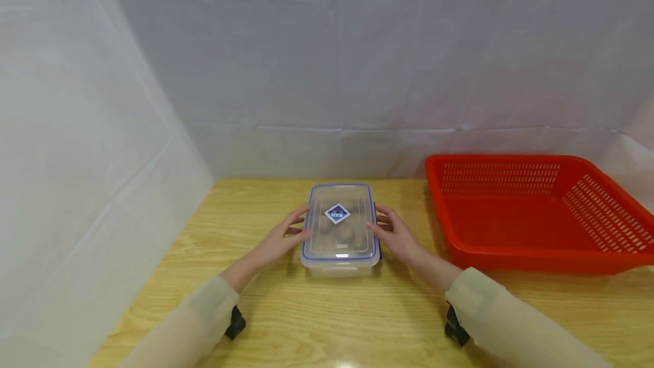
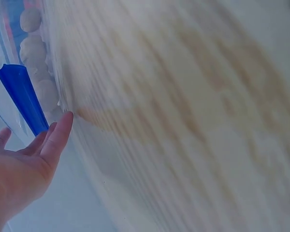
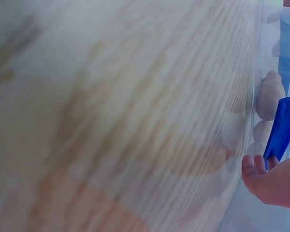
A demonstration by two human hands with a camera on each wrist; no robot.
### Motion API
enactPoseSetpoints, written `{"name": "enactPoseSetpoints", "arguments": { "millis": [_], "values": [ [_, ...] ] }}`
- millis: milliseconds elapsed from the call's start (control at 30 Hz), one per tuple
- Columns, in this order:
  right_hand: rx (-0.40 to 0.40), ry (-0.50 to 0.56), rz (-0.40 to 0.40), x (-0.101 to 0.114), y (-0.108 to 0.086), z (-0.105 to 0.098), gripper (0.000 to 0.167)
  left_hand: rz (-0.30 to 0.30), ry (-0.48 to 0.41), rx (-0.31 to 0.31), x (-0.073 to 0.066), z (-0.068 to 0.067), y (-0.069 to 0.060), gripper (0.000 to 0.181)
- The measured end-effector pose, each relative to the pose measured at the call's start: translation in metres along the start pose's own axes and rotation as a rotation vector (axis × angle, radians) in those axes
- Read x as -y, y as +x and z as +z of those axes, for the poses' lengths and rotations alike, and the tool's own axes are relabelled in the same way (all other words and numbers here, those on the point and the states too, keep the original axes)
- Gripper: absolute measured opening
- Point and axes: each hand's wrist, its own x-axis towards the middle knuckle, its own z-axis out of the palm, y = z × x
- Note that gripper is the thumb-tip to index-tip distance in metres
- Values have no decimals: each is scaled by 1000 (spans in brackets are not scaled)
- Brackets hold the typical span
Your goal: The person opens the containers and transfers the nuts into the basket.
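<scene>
A clear plastic food container [image 1: 327, 243] with a blue-edged lid stands on the wooden table, a diamond-shaped label [image 1: 337, 214] on top. Roundish things [image 2: 34, 50] show dimly through its walls; their kind I cannot tell. At the container's left side is my left hand [image 1: 283, 237], its fingers fairly straight and spread, fingertips by a blue latch [image 2: 21, 94]. On the opposite side my right hand [image 1: 398, 237] has its thumb at the lid's edge and its other fingers along the wall. The right wrist view shows those fingertips beside another blue latch [image 3: 282, 128], which hangs slanting outward.
A large red plastic basket [image 1: 501, 254] with slotted walls stands to the right, close to my right forearm. White sheeting [image 1: 327, 72] hangs behind the table [image 1: 306, 322] and along its left side.
</scene>
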Motion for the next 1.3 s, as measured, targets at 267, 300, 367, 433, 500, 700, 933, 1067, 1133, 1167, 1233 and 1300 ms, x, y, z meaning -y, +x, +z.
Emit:
{"name": "enactPoseSetpoints", "arguments": {
  "millis": [267,300,367,433,500,700,933,1067,1133,1167,1233,1300],
  "values": [
    [1,-39,42,3,0,-1,57,-22,-74,20,-1,-1,0,71],
    [2,-48,44,4,0,-1,57,-22,-81,21,-1,-1,0,71],
    [0,-60,50,8,0,-2,57,-27,-84,19,-3,-1,0,71],
    [6,-69,45,10,0,-3,57,-37,-90,17,-4,-1,1,70],
    [19,-67,24,9,0,-3,57,-44,-95,19,-4,-1,0,68],
    [78,-17,-59,2,-2,-6,59,-54,-135,21,-4,1,-3,66],
    [105,22,-67,1,-5,-7,61,-62,-138,19,-5,1,-4,66],
    [89,49,-39,3,-6,-7,61,-74,-146,11,-4,2,-3,66],
    [84,68,-27,4,-7,-6,62,-80,-149,10,-4,2,-4,66],
    [82,78,-20,5,-7,-6,62,-81,-154,9,-5,2,-4,66],
    [88,90,-9,6,-7,-6,62,-77,-157,8,-5,2,-4,65],
    [97,101,8,7,-7,-6,63,-67,-161,9,-5,2,-5,65]
  ]
}}
